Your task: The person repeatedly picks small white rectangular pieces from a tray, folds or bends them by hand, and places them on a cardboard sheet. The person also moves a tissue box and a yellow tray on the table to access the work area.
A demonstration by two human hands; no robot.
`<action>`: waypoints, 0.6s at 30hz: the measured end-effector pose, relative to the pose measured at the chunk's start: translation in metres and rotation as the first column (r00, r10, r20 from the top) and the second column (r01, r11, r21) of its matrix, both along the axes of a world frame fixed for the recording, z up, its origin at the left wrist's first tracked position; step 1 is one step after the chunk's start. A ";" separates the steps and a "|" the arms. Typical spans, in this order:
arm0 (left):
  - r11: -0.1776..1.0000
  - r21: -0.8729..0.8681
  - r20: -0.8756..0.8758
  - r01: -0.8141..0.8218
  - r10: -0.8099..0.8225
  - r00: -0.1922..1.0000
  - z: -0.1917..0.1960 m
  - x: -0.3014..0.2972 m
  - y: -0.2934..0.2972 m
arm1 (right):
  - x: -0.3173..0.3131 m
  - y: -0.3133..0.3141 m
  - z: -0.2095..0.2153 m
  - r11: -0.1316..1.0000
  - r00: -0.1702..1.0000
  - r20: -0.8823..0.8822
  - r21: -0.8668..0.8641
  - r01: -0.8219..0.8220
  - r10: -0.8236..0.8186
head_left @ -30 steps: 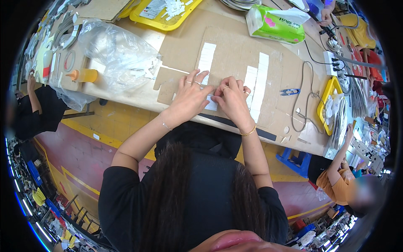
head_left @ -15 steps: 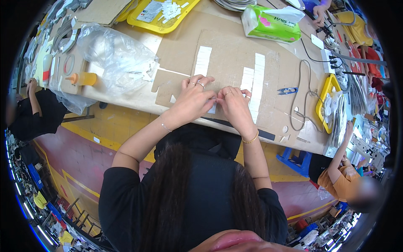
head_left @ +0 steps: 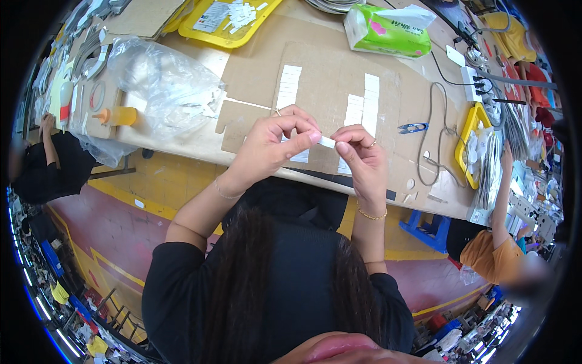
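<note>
Head view, notes taken left to right. At the far left of the bench stood a white plastic bottle with a red band (head_left: 65, 100), and near it lay a squat amber squeeze bottle with an orange nozzle (head_left: 116, 116), on its side. Beside that lay a crumpled clear plastic bag (head_left: 159, 85) with small white pieces at its right end. Farther back, a shallow yellow plastic tray (head_left: 233, 43) carried a loose heap of white pieces.

The left hand (head_left: 267, 145), ringed, had thumb and forefinger pinched on the left end of a small white flat strip (head_left: 327, 142). That strip was between the two hands, over the flat brown cardboard sheet (head_left: 324, 91). The right hand (head_left: 367, 155) gripped its other end between thumb and fingertips, the gap narrow. Behind the hands, white strips stood in columns on the cardboard: one left (head_left: 289, 85), two adjoining at right (head_left: 371, 100).

Beyond, at the back, sat a green-and-white soft tissue pack (head_left: 388, 33). Rightward: blue-handled thread snips (head_left: 413, 128), a looped grey cord (head_left: 429, 145), then a narrow yellow plastic basket (head_left: 461, 148).
</note>
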State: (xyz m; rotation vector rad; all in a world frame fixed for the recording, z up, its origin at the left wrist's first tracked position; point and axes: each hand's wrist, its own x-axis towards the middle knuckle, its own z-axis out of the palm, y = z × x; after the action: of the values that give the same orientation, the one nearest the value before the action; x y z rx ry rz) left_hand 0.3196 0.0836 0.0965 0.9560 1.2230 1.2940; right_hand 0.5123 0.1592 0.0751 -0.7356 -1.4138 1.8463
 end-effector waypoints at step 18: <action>0.948 0.317 -0.462 -0.004 0.158 0.873 0.044 0.013 -0.013 | 0.002 -0.022 0.037 0.999 0.984 -0.174 -0.013 -0.050 0.047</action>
State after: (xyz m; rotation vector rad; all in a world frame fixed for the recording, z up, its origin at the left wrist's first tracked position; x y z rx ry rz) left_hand 0.3321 0.0701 0.1406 1.5382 1.4762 1.3854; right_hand 0.5141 0.1372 0.1119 -0.5379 -1.3154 1.9121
